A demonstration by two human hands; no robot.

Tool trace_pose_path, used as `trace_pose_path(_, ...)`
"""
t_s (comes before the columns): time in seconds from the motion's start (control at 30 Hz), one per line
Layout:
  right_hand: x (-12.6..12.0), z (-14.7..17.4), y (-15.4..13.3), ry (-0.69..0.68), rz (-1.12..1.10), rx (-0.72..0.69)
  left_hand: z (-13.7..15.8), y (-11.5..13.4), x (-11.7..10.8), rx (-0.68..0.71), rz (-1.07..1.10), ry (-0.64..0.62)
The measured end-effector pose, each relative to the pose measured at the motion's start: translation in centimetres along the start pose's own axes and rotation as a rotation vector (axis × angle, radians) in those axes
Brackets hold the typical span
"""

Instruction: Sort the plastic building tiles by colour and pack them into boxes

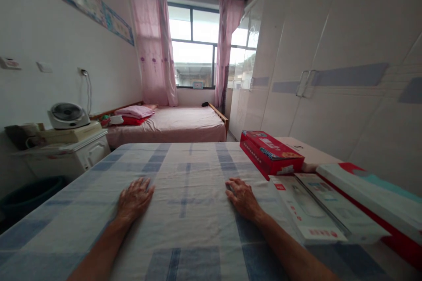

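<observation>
1. Blue-and-white plaid tablecloth, lightly creased, foremost, under both hands.
2. Compact electric fan, atop a pale box on a white cabinet, far left.
3. Left hand, palm down on the tablecloth, fingers loosely spread.
4. Bed, pink-sheeted, beyond the tablecloth's far edge.
5. Right hand, palm down on the tablecloth, fingers slightly bent and parted.
6. Red printed carton, beyond the right hand.
7. Two flat white printed boxes, side by side, near the right forearm.

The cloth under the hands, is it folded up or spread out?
Spread out: the cloth lies flat and wide, with the left hand and right hand resting on it.
</observation>
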State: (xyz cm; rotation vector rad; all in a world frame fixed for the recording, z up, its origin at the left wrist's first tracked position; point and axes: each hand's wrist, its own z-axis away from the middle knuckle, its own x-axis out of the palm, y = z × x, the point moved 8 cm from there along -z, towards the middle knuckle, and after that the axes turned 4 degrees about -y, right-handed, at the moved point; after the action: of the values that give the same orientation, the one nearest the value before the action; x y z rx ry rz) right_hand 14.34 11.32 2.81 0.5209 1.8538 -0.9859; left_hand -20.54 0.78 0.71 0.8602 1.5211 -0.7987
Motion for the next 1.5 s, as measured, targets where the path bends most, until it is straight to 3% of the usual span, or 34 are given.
trace_pose_path(0.3, -0.3, -0.1, 0.4, -0.013, -0.042, 0.005, -0.3, -0.4, 0.3, -0.018, 0.057, -0.003)
trace_pose_path(1.3, -0.4, -0.2, 0.8, 0.018, -0.096, 0.010, -0.6, -0.4, 0.2, -0.001, -0.053, 0.000)
trace_pose_path(1.5, -0.2, -0.3, 1.0, 0.015, -0.099, 0.010, -1.3, -1.2, 1.1, 0.023, 0.044, 0.050)
